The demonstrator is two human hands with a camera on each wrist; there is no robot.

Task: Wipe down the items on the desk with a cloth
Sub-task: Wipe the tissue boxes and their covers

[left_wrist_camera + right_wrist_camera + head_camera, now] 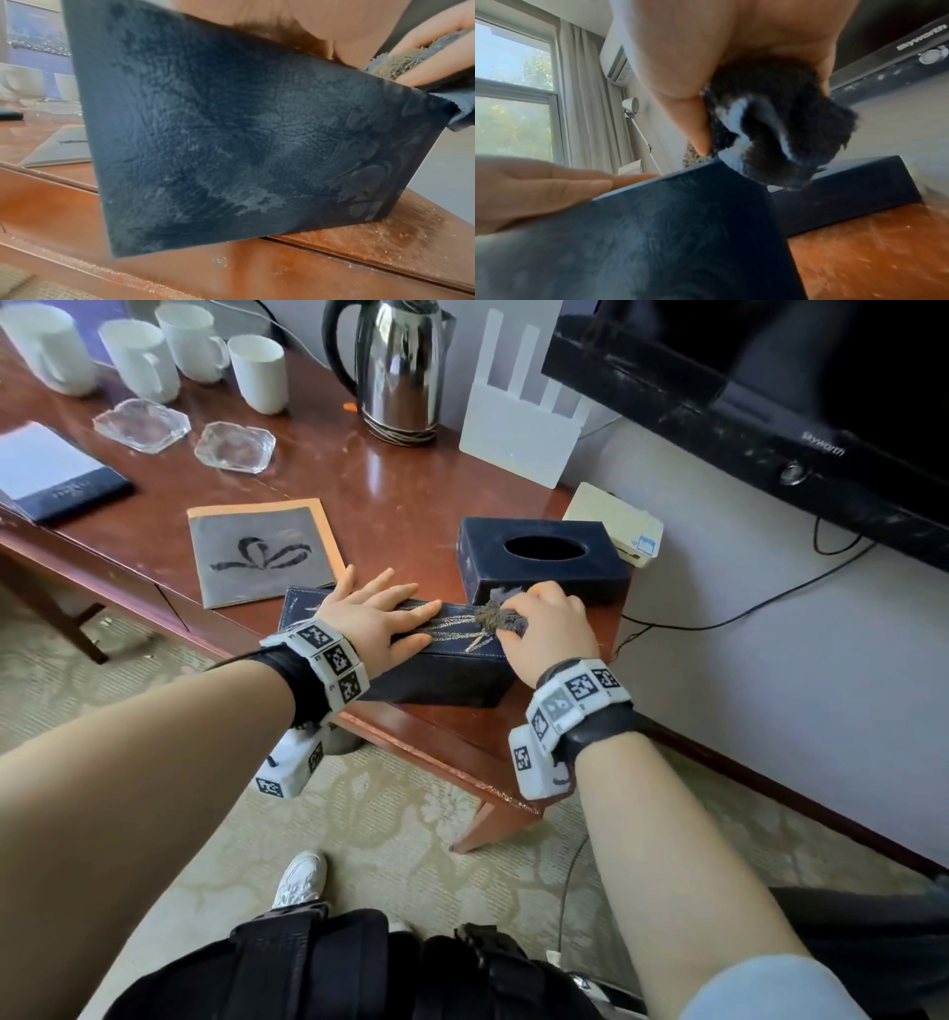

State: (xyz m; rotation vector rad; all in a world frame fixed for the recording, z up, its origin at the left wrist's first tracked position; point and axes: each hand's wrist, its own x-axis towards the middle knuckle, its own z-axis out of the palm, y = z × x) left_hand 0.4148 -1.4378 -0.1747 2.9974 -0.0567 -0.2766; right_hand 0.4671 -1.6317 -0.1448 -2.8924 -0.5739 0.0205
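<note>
Pressing flat on the lid of the dark box (441, 654), the left hand (372, 613) is lying with fingers straight and spread, steadying the box near the front edge of the wooden surface (390, 495). The right hand (547, 631) is gripping a bunched dark cloth (495, 616), fingers curled round it, and is holding it against the right end of the lid. In the left wrist view the box's front wall (244, 142) is showing pale dusty smears. Just behind the box a dark tissue box (544, 564) is standing, with a booklet (264, 549) to its left. Farther back, four white mugs (257, 372), two glass ashtrays (233, 446) and a steel kettle (400, 367) are sitting on the surface.
</note>
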